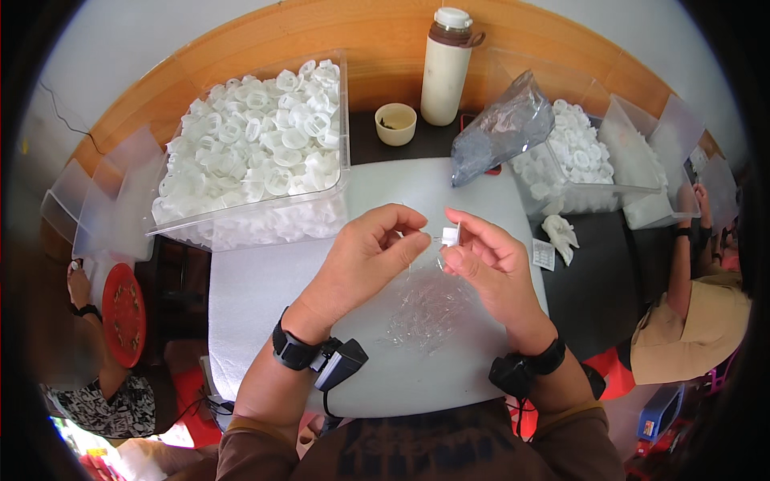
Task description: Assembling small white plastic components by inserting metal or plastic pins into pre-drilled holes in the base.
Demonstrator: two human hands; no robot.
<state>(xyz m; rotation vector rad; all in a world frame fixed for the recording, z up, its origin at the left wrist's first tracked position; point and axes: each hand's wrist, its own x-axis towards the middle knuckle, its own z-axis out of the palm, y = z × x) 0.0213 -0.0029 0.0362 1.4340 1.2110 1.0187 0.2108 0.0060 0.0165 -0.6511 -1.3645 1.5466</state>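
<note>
Your right hand (481, 252) pinches a small white plastic piece (450, 236) at its fingertips, and your left hand (373, 252) closes thumb and forefinger on what looks like a thin clear strand meeting it above the white mat (265, 289). The parts are tiny and the grip shallow. If either slips, it could vanish into the pile of clear bits (429, 309) just below.

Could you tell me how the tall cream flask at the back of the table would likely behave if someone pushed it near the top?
The flask stands upright, tall and narrow, so a high push would probably tip it. Being round, it would likely roll once down. Its smooth wall may be slippery.
</note>
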